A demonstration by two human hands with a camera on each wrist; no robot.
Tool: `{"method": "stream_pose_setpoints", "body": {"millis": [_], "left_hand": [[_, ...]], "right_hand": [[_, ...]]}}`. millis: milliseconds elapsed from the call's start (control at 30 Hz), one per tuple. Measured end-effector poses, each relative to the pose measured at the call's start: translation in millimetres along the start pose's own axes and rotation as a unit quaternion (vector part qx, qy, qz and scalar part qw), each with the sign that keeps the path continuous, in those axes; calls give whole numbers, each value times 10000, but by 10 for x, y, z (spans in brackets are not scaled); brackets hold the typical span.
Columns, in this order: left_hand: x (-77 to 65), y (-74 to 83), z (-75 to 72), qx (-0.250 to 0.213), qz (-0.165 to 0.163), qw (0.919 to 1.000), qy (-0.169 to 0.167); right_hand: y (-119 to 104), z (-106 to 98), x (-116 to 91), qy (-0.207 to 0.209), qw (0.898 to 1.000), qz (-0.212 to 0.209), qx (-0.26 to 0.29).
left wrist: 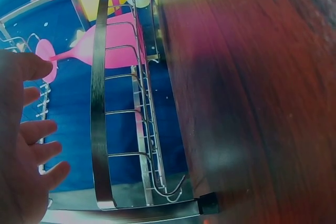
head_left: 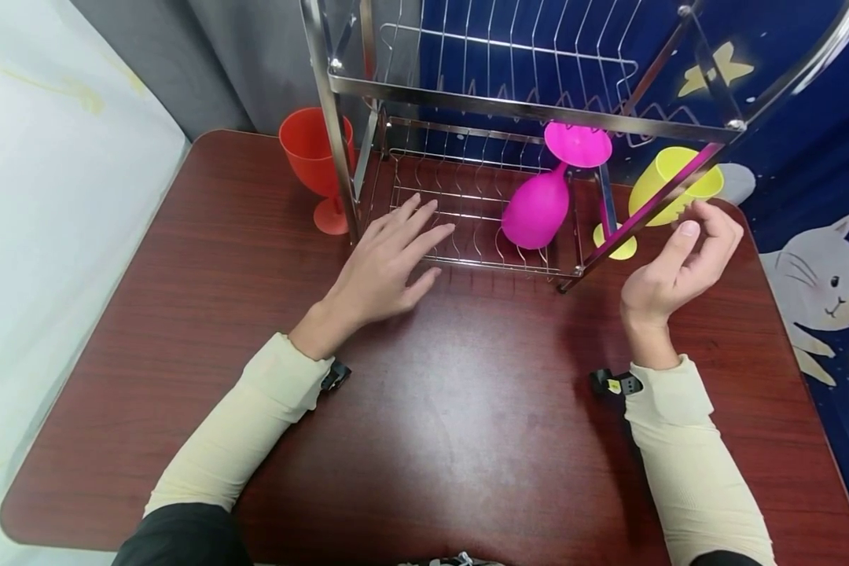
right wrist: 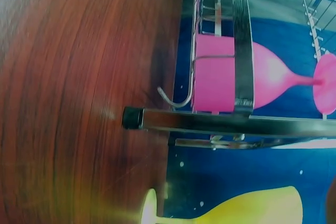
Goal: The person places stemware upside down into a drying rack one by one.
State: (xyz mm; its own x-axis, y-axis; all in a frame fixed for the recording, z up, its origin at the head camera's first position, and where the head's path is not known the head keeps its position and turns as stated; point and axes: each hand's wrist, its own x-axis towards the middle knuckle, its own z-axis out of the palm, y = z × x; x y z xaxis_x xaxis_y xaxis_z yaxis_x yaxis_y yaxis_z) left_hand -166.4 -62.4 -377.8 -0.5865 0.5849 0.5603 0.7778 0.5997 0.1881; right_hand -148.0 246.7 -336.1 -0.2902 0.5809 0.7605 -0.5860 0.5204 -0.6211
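Observation:
A pink goblet (head_left: 538, 211) stands upside down on the lower tier of a metal dish rack (head_left: 460, 263), its round foot uppermost. My left hand (head_left: 389, 263) hovers at the rack's front left, fingers spread and holding nothing. In the left wrist view its thumb overlaps the pink goblet's foot (left wrist: 46, 59). Over on the right, a yellow goblet (head_left: 654, 192) stands upright on the table beside the rack. My right hand (head_left: 679, 263) is just in front of it, fingers loosely bent, fingertips near the bowl, with nothing in its grasp.
An orange-red goblet (head_left: 311, 153) stands upright left of the rack. The rack's upper wire tier (head_left: 509, 47) overhangs the lower one, with side posts between the goblets. The brown wooden table (head_left: 453, 409) runs back to a dark blue curtain (head_left: 806, 94) with a cat picture.

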Motion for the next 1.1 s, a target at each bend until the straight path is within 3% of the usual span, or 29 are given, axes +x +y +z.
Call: {"method": "stream_pose_setpoints", "body": {"millis": [233,333,533,767,1100], "left_hand": [[1,4,22,82,76,9995,-280],[-1,11,25,84,75,9991,-404],[-7,17,39,90,103,9986,-505],[-20,7,44,155,270,9971,-689],[-18,3,53,319,387,9959,-755]], "right_hand": [[81,-32,63,-160,9998,-21,-65],[164,-59,92,-255,9996,154,4],[392,-138,130,-427,9970,523,-391],[238,-69,126,-414,9929,818,-752],[299,-21,169,-334,9793,1571,-1232]]}}
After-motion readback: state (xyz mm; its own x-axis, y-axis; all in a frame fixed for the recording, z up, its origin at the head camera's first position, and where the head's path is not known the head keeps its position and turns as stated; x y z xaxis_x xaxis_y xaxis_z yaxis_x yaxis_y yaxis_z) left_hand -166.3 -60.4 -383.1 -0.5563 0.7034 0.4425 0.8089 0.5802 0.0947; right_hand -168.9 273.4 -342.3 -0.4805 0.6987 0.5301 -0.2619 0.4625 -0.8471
